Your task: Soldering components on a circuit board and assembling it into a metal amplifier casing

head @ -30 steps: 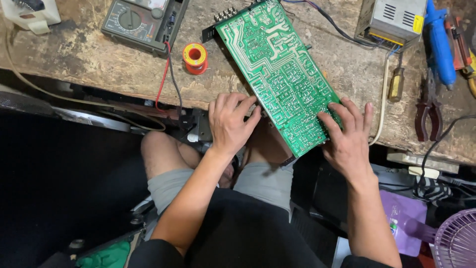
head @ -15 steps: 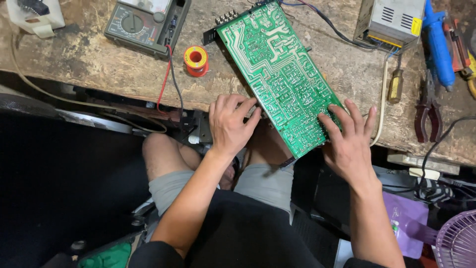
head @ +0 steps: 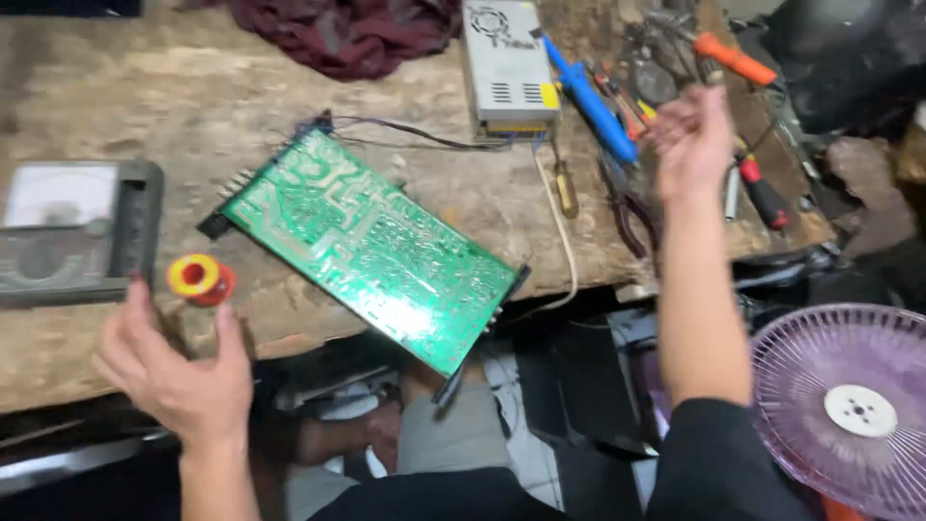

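Note:
A green circuit board (head: 371,246) lies solder side up on the worn wooden bench (head: 183,106), its near corner hanging over the edge. Neither hand touches it. My left hand (head: 178,371) hovers open at the bench's front edge, just below a small red and yellow spool (head: 198,278). My right hand (head: 693,140) is raised, blurred, over the tools at the right, fingers loosely curled, with nothing visible in it.
A grey analogue meter (head: 72,227) sits at the left. A metal power supply box (head: 506,63), a blue soldering tool (head: 590,101), pliers and screwdrivers (head: 757,188) crowd the back right. A dark red cloth (head: 352,29) lies at the back; a purple fan (head: 849,410) stands low right.
Both hands have let go of the circuit board. My left hand swung out left toward the spool, my right hand rose to the tools at the right. The view shifted.

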